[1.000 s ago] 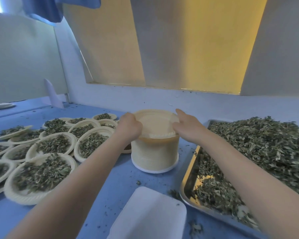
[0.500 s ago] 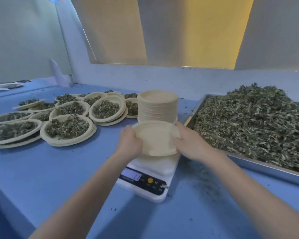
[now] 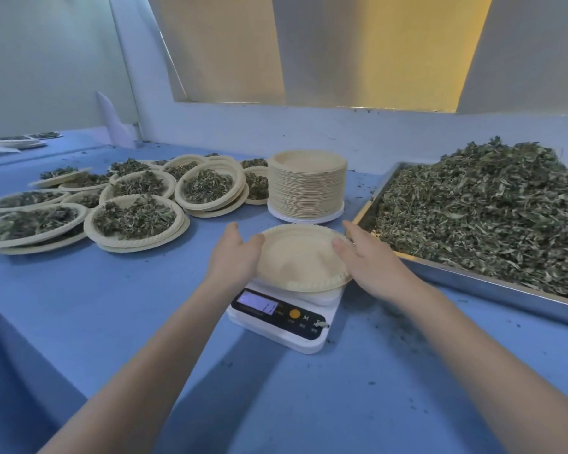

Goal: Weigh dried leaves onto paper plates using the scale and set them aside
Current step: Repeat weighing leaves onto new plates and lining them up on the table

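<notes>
An empty paper plate (image 3: 300, 257) sits on the platform of the white digital scale (image 3: 282, 319), whose display is lit. My left hand (image 3: 233, 257) holds the plate's left rim with the thumb on top. My right hand (image 3: 371, 260) holds the right rim, thumb lying over the edge. Behind the scale stands a tall stack of empty paper plates (image 3: 307, 188). To the right, a metal tray (image 3: 492, 290) is heaped with dried leaves (image 3: 486, 217). Several filled plates of leaves (image 3: 135, 217) are spread out on the left.
Everything stands on a blue table (image 3: 112, 306) scattered with leaf crumbs. A wall and window ledge run close behind the plates and tray. More plates (image 3: 23, 142) lie on a far counter at the left.
Both hands lifted one plate off the stack, brought it toward me and lowered it onto the scale. The camera view tilted down and back.
</notes>
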